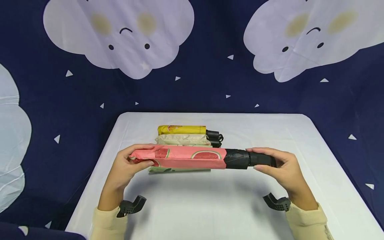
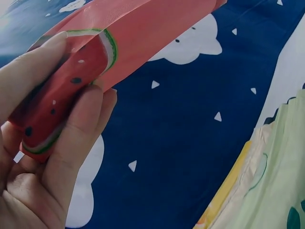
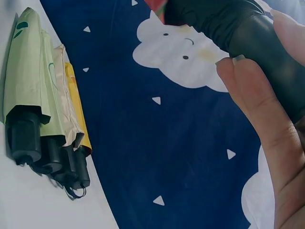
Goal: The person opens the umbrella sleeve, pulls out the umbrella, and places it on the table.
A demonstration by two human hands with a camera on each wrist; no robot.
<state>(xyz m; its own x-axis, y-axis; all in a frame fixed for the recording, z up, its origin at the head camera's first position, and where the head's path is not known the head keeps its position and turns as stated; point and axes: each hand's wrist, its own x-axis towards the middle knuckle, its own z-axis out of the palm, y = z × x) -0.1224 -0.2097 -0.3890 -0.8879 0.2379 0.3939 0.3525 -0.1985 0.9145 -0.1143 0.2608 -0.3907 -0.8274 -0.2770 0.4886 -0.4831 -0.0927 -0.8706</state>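
Observation:
A folded pink umbrella (image 1: 183,152) with a watermelon print is held level above the table, its black handle to the right. My left hand (image 1: 123,166) grips the fabric end, thumb on the near side and fingers on the far side. In the left wrist view that hand (image 2: 62,143) pinches the umbrella's printed end (image 2: 81,71). My right hand (image 1: 289,168) holds the black handle (image 1: 259,159) between thumb and fingers. The right wrist view shows fingers (image 3: 267,114) against the handle (image 3: 259,40). Behind the pink umbrella, others lie partly hidden in the head view.
On the white table (image 1: 192,206) lie a yellow umbrella (image 1: 186,130), a cream one (image 1: 183,139) and light green ones (image 3: 26,71), side by side with black handles to the right. A dark blue cloth (image 1: 207,90) with clouds hangs behind the table.

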